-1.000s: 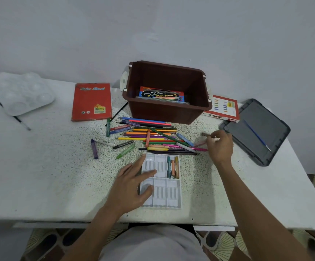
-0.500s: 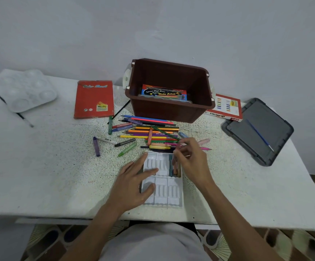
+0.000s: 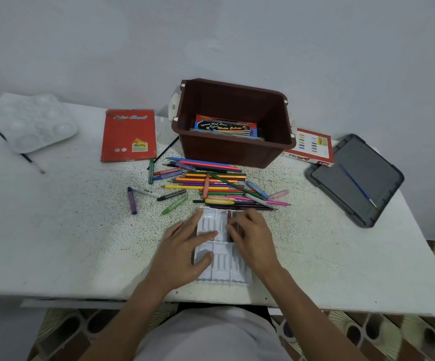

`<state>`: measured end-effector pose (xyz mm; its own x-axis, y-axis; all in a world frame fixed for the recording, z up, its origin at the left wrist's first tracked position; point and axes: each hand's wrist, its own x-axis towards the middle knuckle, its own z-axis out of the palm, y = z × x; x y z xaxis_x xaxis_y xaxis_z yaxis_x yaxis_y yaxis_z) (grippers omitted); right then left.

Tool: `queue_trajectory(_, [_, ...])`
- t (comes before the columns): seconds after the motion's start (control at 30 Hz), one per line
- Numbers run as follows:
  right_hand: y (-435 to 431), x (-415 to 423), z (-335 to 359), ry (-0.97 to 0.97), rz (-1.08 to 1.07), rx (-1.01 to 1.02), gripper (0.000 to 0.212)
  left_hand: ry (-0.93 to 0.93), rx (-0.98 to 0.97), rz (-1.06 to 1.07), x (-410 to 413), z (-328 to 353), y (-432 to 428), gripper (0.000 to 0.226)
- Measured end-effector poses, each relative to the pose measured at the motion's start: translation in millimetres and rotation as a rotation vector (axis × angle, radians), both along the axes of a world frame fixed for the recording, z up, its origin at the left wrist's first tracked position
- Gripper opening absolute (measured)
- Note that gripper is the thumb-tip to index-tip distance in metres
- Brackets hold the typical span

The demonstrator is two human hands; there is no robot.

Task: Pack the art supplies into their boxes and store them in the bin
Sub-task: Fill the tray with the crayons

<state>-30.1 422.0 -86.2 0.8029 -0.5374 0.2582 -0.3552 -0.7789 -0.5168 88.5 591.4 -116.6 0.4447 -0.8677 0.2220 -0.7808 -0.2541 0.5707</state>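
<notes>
A white plastic pastel tray (image 3: 221, 272) lies at the table's near edge. My left hand (image 3: 185, 248) rests flat on the tray's left half with its fingers spread. Over the upper right slots, my right hand (image 3: 253, 238) pinches a dark pastel stick (image 3: 233, 227), beside other sticks mostly hidden under the fingers. Behind the tray lies a loose pile of coloured pencils and pastels (image 3: 211, 181). The brown bin (image 3: 232, 155) stands behind the pile with a watercolour box (image 3: 224, 126) inside.
A red colour pencil box (image 3: 129, 134) lies left of the bin and an oil pastels box (image 3: 312, 147) right of it. The grey bin lid (image 3: 354, 178) carries a blue brush (image 3: 357, 185). A white palette (image 3: 34, 123) and a brush (image 3: 18, 149) sit far left.
My right hand took a pastel from the right of the pile and carried it left and down onto the tray's upper right slots. My left hand stayed on the tray.
</notes>
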Motion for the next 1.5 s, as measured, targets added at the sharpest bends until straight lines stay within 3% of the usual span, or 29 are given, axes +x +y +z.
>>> queue_trajectory(0.4, [1, -12, 4, 0.171, 0.088, -0.277, 0.028, -0.009, 0.004, -0.006, -1, -1, 0, 0.047])
queue_trajectory(0.5, [-3, -12, 5, 0.135, 0.111, -0.201, 0.027, -0.015, 0.006, -0.006, 0, 0, 0, 0.047])
queue_trajectory(0.67, [-24, -10, 18, 0.019, 0.003, 0.148, 0.017, -0.008, 0.006, -0.006, 1, -1, 0, 0.047])
queue_trajectory(0.93, [-86, -9, 31, 0.168, -0.295, -0.112, 0.025, 0.012, 0.013, -0.015, 0, 1, 1, 0.047])
queue_trajectory(1.13, [-105, -5, 28, 0.377, -0.263, -0.242, 0.045, 0.017, 0.023, -0.022, 1, 2, 1, 0.048])
queue_trajectory(1.33, [-114, -7, 27, 0.453, -0.241, -0.296, 0.023, 0.023, 0.014, -0.017, 0, 4, 1, 0.048])
queue_trajectory(1.5, [-118, -8, 25, 0.317, -0.308, -0.336, 0.008, 0.028, 0.010, -0.015, 0, 4, 1, 0.048])
